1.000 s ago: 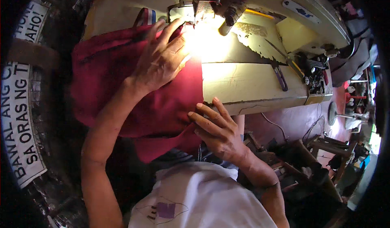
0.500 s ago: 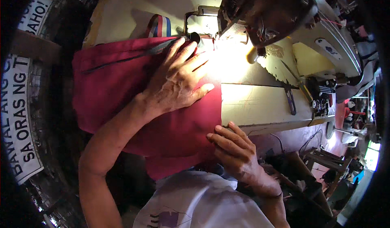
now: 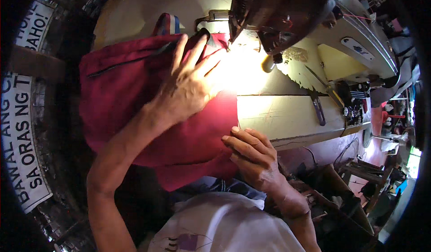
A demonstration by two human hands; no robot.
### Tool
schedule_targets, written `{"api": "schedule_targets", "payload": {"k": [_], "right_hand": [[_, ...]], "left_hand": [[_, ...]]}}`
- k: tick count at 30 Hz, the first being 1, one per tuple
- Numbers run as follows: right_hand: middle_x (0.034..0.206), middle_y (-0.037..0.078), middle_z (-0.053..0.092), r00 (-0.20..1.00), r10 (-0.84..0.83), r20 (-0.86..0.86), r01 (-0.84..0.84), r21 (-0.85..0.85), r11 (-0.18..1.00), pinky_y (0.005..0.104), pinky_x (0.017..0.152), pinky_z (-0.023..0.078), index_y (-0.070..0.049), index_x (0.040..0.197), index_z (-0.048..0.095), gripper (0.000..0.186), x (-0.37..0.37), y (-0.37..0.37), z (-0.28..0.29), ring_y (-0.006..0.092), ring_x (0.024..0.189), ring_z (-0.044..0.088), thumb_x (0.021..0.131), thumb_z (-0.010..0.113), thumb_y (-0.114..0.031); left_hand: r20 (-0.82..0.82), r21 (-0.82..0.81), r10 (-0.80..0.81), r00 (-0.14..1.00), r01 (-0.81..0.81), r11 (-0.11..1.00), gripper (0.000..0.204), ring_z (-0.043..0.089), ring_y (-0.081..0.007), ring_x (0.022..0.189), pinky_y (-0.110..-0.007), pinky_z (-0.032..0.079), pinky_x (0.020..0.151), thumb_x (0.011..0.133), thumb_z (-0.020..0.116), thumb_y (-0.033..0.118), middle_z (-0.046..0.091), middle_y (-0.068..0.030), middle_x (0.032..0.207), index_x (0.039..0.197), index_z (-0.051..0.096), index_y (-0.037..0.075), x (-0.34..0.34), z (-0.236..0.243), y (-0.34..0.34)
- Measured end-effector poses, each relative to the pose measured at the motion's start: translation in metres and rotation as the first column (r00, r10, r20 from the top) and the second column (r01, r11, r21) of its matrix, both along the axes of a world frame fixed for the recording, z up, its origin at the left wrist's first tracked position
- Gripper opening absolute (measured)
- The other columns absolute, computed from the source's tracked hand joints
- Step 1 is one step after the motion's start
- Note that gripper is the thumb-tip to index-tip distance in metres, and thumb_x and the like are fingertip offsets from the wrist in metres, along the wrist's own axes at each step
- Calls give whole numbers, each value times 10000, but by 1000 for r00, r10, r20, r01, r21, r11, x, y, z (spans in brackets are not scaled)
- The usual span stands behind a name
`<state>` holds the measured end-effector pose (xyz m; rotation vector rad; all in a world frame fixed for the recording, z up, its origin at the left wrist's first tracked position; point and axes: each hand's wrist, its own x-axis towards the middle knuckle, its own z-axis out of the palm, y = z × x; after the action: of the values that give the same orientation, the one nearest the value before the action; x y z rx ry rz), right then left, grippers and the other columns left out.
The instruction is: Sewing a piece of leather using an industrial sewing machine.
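A large piece of dark red woven fabric (image 3: 193, 140) spreads across the left and centre of the frame, its upper part on the worn cream tabletop (image 3: 287, 110) and its lower part hanging over the near edge. The person's left hand (image 3: 186, 90) lies palm down on it, fingers spread and pinching nothing, the fingertips toward the upper centre beside a long thin black strip (image 3: 157, 51). The right hand (image 3: 253, 155) is at the fabric's right edge near the centre of the frame, fingers close together and bent; its thumb is hidden, so I cannot tell whether it pinches the cloth. A red, white and blue striped ribbon (image 3: 172, 24) loops above the fabric's top edge. In the upper right is the dark metal sewing-machine head (image 3: 287, 18), with a bright glare beneath it. Right of that, a dark-handled blade (image 3: 319, 111) lies near a yellow-handled screwdriver (image 3: 335, 97)
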<state>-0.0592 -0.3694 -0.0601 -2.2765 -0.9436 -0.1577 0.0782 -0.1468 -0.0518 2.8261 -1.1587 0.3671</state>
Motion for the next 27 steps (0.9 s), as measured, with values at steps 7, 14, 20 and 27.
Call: {"api": "schedule_targets", "payload": {"k": [7,14,20,27], "right_hand": [[1335,151,613,999,12,-35,-11,16,1000,485,1096,421,-26,957,691,237,0,-1,3,329,1299,551,744,639,-116],[1314,139,625,999,-32,0,32,21,999,456,1038,456,-28,943,674,249,19,4,1,322,1276,572,717,640,-129],[1299,134,631,999,-41,14,41,-38,998,448,1008,463,-26,947,676,249,34,7,-4,301,1258,584,723,632,-125],[1311,132,624,996,-90,16,90,19,996,424,996,457,-25,958,683,252,41,12,0,292,1272,573,726,636,-113]], "left_hand": [[-139,-222,4,990,-35,974,635,466,-393,1297,-595,217,1186,882,674,416,513,-135,1412,1342,547,-3,-15,-1,-3],[-119,-180,-40,992,18,983,610,420,-399,1355,-573,192,1212,878,671,389,493,-163,1456,1344,551,13,9,-3,2],[-50,-168,-70,996,61,984,560,418,-444,1338,-580,198,1210,852,679,344,503,-183,1436,1284,598,-3,26,-5,5],[-31,-174,-78,996,71,982,478,450,-437,1281,-594,231,1180,861,636,317,529,-181,1380,1244,616,31,37,-8,5]]}}
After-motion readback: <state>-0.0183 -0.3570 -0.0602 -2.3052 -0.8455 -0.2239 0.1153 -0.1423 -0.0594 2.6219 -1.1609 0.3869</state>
